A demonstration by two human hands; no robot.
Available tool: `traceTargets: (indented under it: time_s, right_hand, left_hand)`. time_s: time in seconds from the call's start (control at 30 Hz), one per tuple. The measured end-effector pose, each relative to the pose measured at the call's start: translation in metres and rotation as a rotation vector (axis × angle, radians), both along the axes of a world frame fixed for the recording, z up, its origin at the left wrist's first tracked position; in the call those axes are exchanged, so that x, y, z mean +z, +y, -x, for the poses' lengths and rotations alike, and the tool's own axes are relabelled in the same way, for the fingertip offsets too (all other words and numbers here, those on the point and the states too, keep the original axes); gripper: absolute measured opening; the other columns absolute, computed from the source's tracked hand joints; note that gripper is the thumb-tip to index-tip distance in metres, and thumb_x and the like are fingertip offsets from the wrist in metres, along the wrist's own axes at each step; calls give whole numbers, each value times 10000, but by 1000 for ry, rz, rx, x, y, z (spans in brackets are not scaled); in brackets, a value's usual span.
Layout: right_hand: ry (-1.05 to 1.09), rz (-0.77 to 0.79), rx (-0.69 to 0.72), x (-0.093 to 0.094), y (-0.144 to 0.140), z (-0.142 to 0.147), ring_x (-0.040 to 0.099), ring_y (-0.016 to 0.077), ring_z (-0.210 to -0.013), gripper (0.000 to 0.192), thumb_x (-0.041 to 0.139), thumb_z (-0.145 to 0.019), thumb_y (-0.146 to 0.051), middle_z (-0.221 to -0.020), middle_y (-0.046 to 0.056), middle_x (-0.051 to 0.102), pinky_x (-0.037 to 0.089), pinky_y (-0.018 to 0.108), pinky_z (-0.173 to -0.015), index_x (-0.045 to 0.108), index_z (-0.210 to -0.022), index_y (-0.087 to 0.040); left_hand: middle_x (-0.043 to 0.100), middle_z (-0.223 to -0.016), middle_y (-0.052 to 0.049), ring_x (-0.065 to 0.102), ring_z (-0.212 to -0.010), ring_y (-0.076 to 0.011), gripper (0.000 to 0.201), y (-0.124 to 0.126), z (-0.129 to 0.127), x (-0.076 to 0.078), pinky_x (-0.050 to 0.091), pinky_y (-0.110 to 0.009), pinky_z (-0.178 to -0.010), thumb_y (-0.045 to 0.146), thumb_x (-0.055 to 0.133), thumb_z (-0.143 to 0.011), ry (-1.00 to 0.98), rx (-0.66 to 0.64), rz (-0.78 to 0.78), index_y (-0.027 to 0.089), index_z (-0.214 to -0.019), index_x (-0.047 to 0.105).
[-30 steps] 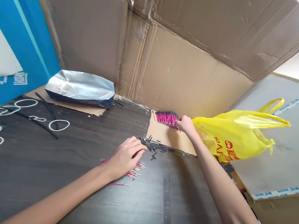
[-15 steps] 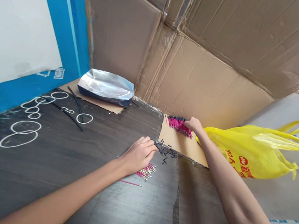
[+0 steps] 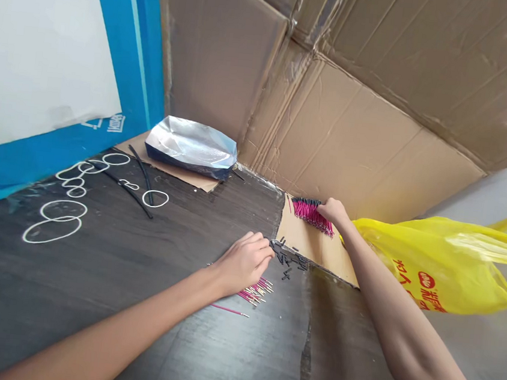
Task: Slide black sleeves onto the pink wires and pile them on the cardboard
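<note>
My right hand (image 3: 333, 212) rests on a thick bundle of pink wires with black tips (image 3: 309, 212), fingers pinching at its edge; the bundle lies on a cardboard sheet (image 3: 302, 243) by the cardboard wall. My left hand (image 3: 246, 263) lies palm down on the dark table, fingertips curled at a scatter of small black tube pieces (image 3: 289, 261). Under and beside that hand lies a small pile of pink wires with bare metal ends (image 3: 255, 290), one wire lying apart toward me.
A yellow plastic bag (image 3: 436, 263) sits right of my right arm. A silver foil pouch (image 3: 192, 147) lies at the back. White wire rings (image 3: 55, 220) and black tubing (image 3: 140, 185) lie at the left. Cardboard walls (image 3: 356, 116) and a blue panel (image 3: 108, 108) close the far side.
The view has swung left and slightly closer. Both hands keep their places, right on the pink bundle, left at the black tube pieces.
</note>
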State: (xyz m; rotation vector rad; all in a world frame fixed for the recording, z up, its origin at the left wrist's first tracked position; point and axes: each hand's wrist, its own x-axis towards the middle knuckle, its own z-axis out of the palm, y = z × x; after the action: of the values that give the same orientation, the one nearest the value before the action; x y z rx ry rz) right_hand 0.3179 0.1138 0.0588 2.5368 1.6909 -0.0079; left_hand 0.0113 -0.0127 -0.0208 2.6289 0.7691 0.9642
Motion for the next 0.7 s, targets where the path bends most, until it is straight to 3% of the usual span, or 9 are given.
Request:
traceTargets:
  time_s: [0.2,0.33,0.47,0.53,0.6,0.7]
  right_hand:
    - [38,-71,85,16,-12,4,678,238,-811,325,670,-901,-400,-827,162,715,459,301,-680,710,-812,-89]
    - [130,-142,222,18,-64,15,658,221,-799,331,565,-951,-393,-802,123,711,433,284,-672,718,-824,-128]
    - [322,-125,411,-18,-155,29,667,176,-821,224,582,-941,-372,-943,55,723,498,268,-757,711,-970,-191]
    - [454,-274,463,-43,-192,33,669,191,-852,270,516,-980,-349,-1099,91,696,522,333,-836,678,-1117,-182]
    - [432,-337,434,-65,-213,37,665,215,-885,315,518,-986,-357,-1134,103,674,525,371,-852,654,-1218,-194]
    - [353,-364,416,-80,-215,41,665,240,-943,320,534,-993,-373,-1132,101,668,520,370,-836,658,-1250,-226]
  left_hand:
    - [683,-891,-63,543,-883,-206,234,1,0,2,419,-375,-830,127,495,-987,22,-18,33,130,-925,721]
    - [676,-864,-52,544,-884,-205,229,1,1,5,421,-377,-846,123,519,-946,53,-71,66,149,-865,731]
    - [690,-892,-28,566,-963,-207,172,6,10,14,432,-354,-891,134,603,-867,136,-160,153,192,-895,763]
    - [695,-960,-30,562,-1025,-213,198,10,18,22,430,-347,-945,166,613,-873,195,-176,237,210,-977,775]
    - [683,-1030,-34,555,-1069,-213,221,13,24,30,429,-333,-971,226,650,-882,275,-198,315,222,-1063,776]
    - [661,-1043,-30,562,-1041,-199,245,14,27,40,437,-309,-933,317,734,-865,371,-213,384,229,-1090,779]
